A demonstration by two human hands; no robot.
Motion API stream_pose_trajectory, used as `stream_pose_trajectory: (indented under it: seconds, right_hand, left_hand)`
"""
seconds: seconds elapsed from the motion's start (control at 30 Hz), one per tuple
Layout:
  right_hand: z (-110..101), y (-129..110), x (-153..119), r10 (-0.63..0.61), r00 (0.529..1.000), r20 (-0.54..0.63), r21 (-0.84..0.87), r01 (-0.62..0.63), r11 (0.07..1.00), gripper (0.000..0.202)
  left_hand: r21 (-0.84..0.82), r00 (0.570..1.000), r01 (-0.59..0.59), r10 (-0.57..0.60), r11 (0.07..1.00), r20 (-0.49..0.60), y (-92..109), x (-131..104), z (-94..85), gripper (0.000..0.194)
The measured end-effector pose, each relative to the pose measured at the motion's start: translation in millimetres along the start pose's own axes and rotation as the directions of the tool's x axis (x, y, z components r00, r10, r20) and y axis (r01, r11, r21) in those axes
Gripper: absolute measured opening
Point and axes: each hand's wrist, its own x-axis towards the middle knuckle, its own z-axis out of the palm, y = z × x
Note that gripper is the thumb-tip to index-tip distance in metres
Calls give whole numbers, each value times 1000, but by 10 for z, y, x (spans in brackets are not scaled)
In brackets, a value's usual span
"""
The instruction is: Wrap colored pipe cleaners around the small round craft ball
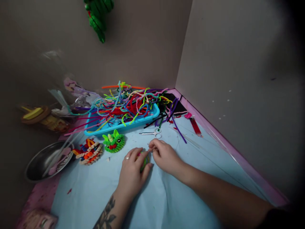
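Observation:
My left hand [133, 170] rests on the blue sheet, its fingers curled over a small fuzzy yellow-green piece with some pink [144, 163]. Most of that piece is hidden under the fingers. Close by on the right, my right hand [165, 156] has thumb and forefinger pinched together at the piece's edge; whatever is between those fingertips is too small to make out. Small silver scissors [152, 133] lie just beyond both hands. To the left sit a green fuzzy animal head [114, 142] and an orange, red and cream one [89, 153].
A blue tray [124, 128] heaped with many-coloured pipe cleaners [128, 106] stands against the back wall. At left is a metal bowl [35, 165] with a pink tool inside. A red lighter [195, 126] lies to the right. Something green and fuzzy [98, 17] hangs above.

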Motion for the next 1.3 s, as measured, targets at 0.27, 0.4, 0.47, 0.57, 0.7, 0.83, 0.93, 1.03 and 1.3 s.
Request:
stream_pose_trajectory:
  seconds: [0.27, 0.4, 0.47, 0.57, 0.7, 0.83, 0.93, 1.03, 1.3]
  right_hand:
    - [3, 9, 23, 4, 999, -52, 101, 2, 995, 26]
    - [-17, -9, 21, -1, 998, -58, 115, 8, 993, 26]
    - [-32, -22, 18, -1, 998, -59, 125, 8, 992, 25]
    - [-51, -35, 18, 1, 997, -83, 144, 11, 990, 24]
    - [-59, -35, 33, -3, 992, -130, 179, 26, 983, 26]
    - [-59, -44, 42, 9, 991, -132, 174, 14, 985, 23]
    - [-63, -57, 35, 1, 994, -109, 163, 17, 987, 21]
    - [-59, -61, 30, -6, 996, -92, 170, 21, 985, 20]
    - [-47, -55, 23, -12, 997, -80, 187, 27, 982, 20]
  left_hand:
    - [-25, 996, -1, -1, 1000, -94, 51, 122, 157, 18]
    - [-41, 998, -22, 19, 999, -66, -19, 148, 128, 22]
    - [-62, 996, -79, 82, 995, 34, -86, 138, 17, 30]
    - [-39, 970, -168, 172, 985, 174, -188, 84, -175, 64]
    - [48, 995, -42, 37, 998, 94, -201, 13, -196, 71]
    - [99, 999, -35, 33, 994, 22, -135, 40, -18, 42]
    - [113, 998, -63, 64, 992, -3, -134, 74, 57, 27]
    - [128, 996, -79, 83, 989, -20, -157, 79, 72, 24]
    - [207, 999, -45, 47, 977, -3, -91, 58, 27, 35]
